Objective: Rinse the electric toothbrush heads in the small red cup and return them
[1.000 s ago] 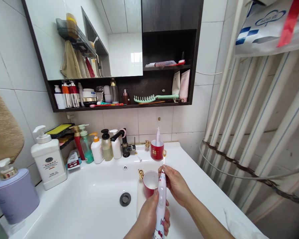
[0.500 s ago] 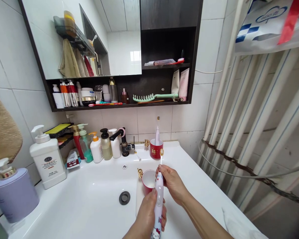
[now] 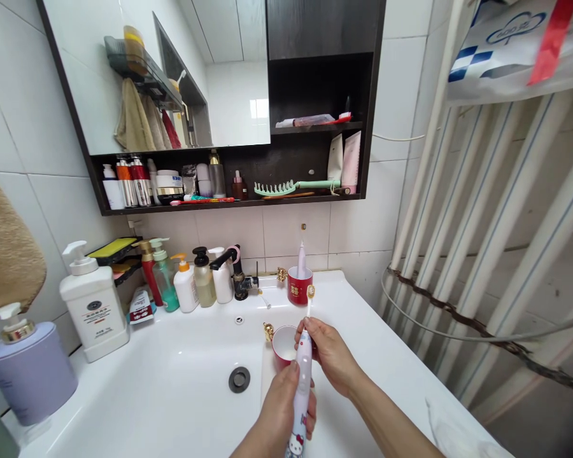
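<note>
My left hand [image 3: 284, 397] is wrapped round the pale handle of an electric toothbrush [image 3: 304, 369], which has a cartoon print near its lower end. Where the brush head joins the handle, my right hand [image 3: 332, 353] pinches it between thumb and fingers. The bristles [image 3: 311, 292] point up, in front of a red cup [image 3: 300, 287] that holds a second electric toothbrush [image 3: 302, 257]. Just behind my left hand stands another red cup [image 3: 282, 346], white inside and with a gold handle; my hands partly hide it.
The white sink [image 3: 186, 394] with its dark drain [image 3: 239, 380] lies to the left. A black faucet [image 3: 239, 273] and several pump bottles [image 3: 185, 286] line its back. Above hangs a mirror cabinet [image 3: 325, 203] with toiletries. White pipes [image 3: 487, 210] run along the right wall.
Both hands keep their hold on the toothbrush. Its lower end has shifted slightly to the left, and the view has moved a little.
</note>
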Tool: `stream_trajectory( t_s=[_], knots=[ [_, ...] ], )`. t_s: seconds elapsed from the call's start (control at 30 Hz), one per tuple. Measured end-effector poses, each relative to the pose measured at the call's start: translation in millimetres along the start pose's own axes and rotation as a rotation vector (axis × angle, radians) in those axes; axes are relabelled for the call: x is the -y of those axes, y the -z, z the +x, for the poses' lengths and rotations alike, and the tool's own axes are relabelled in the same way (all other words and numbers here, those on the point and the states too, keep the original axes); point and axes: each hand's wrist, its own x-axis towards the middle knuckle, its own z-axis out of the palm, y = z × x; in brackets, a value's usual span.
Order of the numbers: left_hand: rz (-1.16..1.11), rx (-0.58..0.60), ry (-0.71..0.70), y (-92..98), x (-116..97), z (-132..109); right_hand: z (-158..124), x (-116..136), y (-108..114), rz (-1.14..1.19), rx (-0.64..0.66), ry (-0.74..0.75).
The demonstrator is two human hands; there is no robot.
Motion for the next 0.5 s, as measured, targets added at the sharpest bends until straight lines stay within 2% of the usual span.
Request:
stream_trajectory(
  t_s=[0.23, 0.4, 0.5],
  knots=[
    [0.010, -0.012, -0.036, -2.4, -2.1, -2.0, 0.3, 0.4, -1.1, 0.045, 0.020, 0.002],
    [-0.037, 0.012, -0.025, -1.7, -0.4, -0.9, 0.8, -1.9, -2.2, -0.021, -0.024, 0.056],
    [-0.040, -0.015, -0.017, -2.2, -2.3, -2.2, -1.3, -2.1, -4.7, -0.008, -0.011, 0.019]
  ],
)
